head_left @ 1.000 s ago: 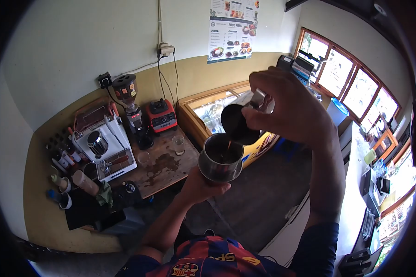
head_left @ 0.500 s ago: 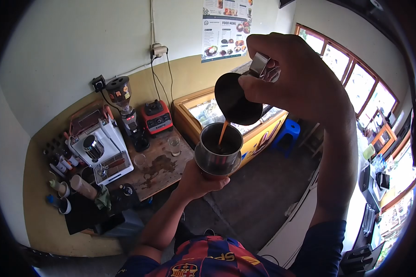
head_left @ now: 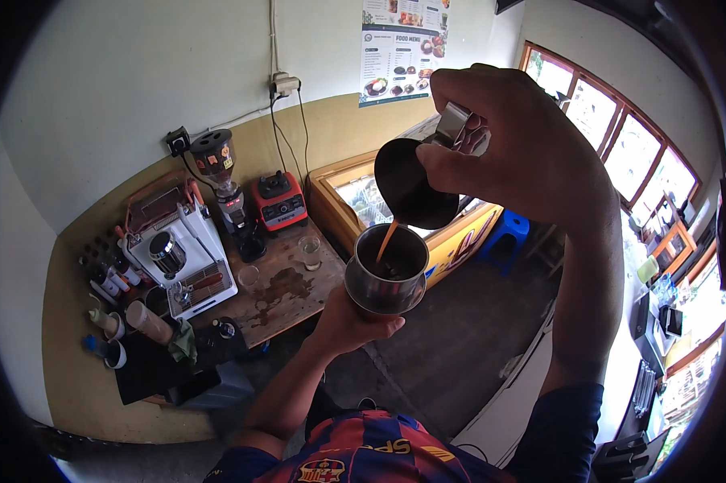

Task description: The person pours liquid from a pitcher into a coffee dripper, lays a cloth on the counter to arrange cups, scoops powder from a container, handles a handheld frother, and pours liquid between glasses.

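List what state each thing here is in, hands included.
Dark pitcher, tilted, pouring a brown stream
Flanged metal cup, catching the stream
Right hand, gripping the pitcher
Left hand, holding the cup from below
Coffee grinder, red lights on
Red blender base, without a jar
Espresso machine, on or off unclear
Wooden table, stained

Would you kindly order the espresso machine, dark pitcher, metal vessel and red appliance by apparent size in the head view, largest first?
1. Espresso machine
2. Dark pitcher and metal vessel: too alike to rank
3. Red appliance
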`<state>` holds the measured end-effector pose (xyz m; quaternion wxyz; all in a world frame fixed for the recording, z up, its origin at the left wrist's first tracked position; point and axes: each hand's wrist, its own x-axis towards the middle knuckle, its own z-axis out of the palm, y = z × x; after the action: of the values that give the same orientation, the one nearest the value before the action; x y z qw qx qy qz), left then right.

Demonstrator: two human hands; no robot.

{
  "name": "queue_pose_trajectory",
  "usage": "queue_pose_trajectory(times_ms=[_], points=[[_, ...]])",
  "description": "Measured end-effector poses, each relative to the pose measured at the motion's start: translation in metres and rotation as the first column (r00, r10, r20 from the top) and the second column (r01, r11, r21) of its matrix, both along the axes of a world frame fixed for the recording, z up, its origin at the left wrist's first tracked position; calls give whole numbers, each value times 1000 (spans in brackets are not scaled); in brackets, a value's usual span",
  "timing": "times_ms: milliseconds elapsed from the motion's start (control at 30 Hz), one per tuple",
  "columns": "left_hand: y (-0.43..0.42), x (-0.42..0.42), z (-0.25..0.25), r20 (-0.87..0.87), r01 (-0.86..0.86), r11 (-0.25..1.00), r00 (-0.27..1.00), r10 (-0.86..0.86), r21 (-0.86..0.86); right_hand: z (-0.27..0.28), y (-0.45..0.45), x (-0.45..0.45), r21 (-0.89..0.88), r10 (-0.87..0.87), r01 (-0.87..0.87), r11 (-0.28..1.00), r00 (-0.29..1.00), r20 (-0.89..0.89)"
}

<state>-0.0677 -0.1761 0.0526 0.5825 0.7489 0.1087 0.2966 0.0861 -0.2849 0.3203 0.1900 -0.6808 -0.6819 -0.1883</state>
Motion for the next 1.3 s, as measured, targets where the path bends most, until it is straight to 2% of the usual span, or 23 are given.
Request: queue_pose_trajectory(times_ms=[233,433,500,633,733,833,1033,1133,1233,1300], points=[[5,-1,-2,38,7,1000,999,-6,-30,-6,1,7,29,59,-58,998,997,-56],[6,-2,-4,38,23,998,999,-21,-54,-9,-1,11,62,83,-81,995,996,-31],[5,-1,-5,52,16,1000,999,-15,-21,-7,0,11,43,77,-77,996,997,-14],[3,-3,-4,26,15,998,1000,-13,-67,-7,3,5,49,67,-66,997,998,-18],[2,-3,-5,71,0,1000,997,1,-24,-1,4,0,-46,37,-38,998,999,-34],[2,-6,-5,57,6,1000,998,-4,-29,-9,5,1,45,109,-108,993,994,-24],[-1,-12,-8,29,35,998,999,-33,-61,-21,4,6,119,167,-167,979,986,5],[-1,-13,-11,22,43,997,999,-42,-59,-22,5,9,81,190,-192,978,981,33],[-4,-11,-16,66,47,994,997,-41,-96,-26,6,10,97,200,-193,976,977,-70],[-4,-11,-18,94,57,993,994,-48,-104,-27,5,10,106,198,-193,975,979,-43]])
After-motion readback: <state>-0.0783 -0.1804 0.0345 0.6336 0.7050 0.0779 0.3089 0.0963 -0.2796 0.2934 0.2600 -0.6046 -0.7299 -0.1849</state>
